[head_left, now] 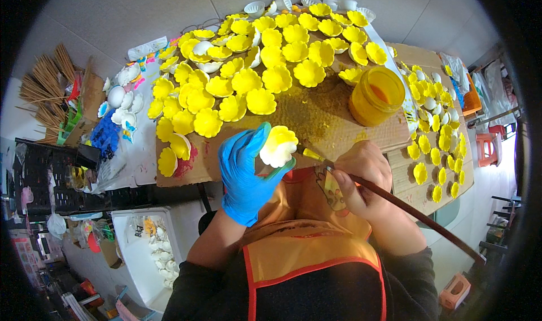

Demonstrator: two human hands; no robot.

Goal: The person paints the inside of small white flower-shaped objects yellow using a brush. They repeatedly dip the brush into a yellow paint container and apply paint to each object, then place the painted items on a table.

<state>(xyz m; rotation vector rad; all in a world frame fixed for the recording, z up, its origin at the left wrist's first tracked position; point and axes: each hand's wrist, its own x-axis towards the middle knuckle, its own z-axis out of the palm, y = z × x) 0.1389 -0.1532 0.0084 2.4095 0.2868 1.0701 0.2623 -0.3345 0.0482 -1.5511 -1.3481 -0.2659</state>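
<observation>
My left hand (pixel 244 168), in a blue glove with green-stained fingertips, holds a scalloped flower-shaped cup (pixel 278 147) between thumb and fingers. Yellow paint covers the cup's upper part; its lower part is white. In my bare right hand (pixel 363 181) is a long brown-handled paintbrush (pixel 406 209). Its yellow-coated bristles (pixel 312 155) point at the cup, a small gap to its right. A glass jar of yellow-orange paint (pixel 376 96) stands beyond my right hand. Many yellow flower cups (pixel 247 81) cover the cardboard (pixel 338 130) before me.
More yellow and white pieces lie on a second cardboard sheet (pixel 449 185) at the right. White plastic cups (pixel 255 9) line the back wall. Bundled sticks (pixel 46 88) stand at the left, near a crumpled blue glove (pixel 106 135). A white foam box (pixel 127 245) with white pieces sits lower left.
</observation>
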